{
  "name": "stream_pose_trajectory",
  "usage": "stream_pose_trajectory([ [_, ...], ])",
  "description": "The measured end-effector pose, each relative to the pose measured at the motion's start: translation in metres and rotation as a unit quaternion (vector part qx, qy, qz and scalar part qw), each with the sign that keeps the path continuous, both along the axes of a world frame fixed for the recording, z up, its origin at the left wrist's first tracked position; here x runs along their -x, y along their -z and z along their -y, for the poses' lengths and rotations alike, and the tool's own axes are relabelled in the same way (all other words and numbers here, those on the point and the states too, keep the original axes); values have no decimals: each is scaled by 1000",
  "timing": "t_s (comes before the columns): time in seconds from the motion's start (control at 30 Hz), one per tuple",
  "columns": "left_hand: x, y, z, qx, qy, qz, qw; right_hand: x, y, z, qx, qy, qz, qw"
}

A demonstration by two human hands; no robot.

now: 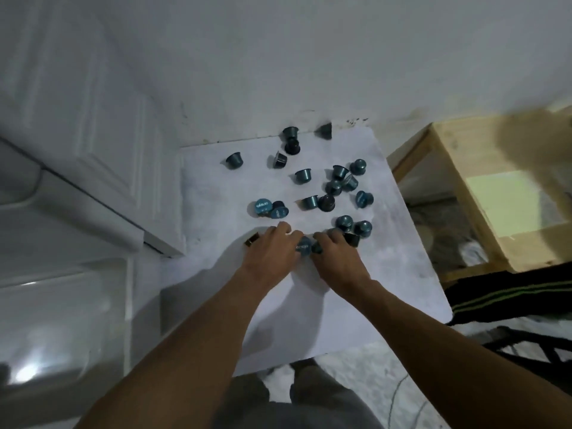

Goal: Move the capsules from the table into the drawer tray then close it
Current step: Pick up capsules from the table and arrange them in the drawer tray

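both hands are down on the table (387,274), side by side near its middle. the left hand (272,252) has its fingers curled over a capsule (304,246) that lies on its side, foil face tipped up toward the camera, its axis running roughly away from the wrist. the right hand (335,258) is curled over more capsules at its fingertips; how many it holds, i cannot tell. just left of the left hand lies a small dark gold-edged piece (251,239).

beyond the fingers the rest of the capsules (334,187) are scattered toward the far edge: small tapered cups, dark teal to near black. some stand on their rims, some lie tipped over pointing every way. one up and left of the left hand shows a blue foil lid (262,205) with white lettering.

the table is white and scuffed, set against a white wall (278,57). a white panelled door (93,134) is off to the left, a pale wooden frame (464,196) to the right. the view is blurred at its edges.
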State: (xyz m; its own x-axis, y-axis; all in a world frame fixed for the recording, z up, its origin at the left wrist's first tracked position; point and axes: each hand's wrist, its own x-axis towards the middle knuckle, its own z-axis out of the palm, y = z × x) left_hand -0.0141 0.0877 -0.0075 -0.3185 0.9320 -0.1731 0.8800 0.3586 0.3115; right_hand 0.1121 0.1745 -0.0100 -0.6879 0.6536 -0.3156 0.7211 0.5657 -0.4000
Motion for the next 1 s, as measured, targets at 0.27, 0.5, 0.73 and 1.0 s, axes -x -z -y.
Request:
stream_pose_trajectory([
  [0.27,-11,0,-6,-28,-31,-15,999,-9,10,-8,-7,-91,-42,995],
  [0.5,-18,7,-10,-26,-51,-4,998,-31,10,-5,14,-72,-36,997],
  [0.73,-46,2,23,-95,-116,23,988,-58,5,7,-22,-90,12,996],
  [1.0,-56,-63,112,-191,-206,-16,960,-25,-70,58,-56,-146,-97,983],
])
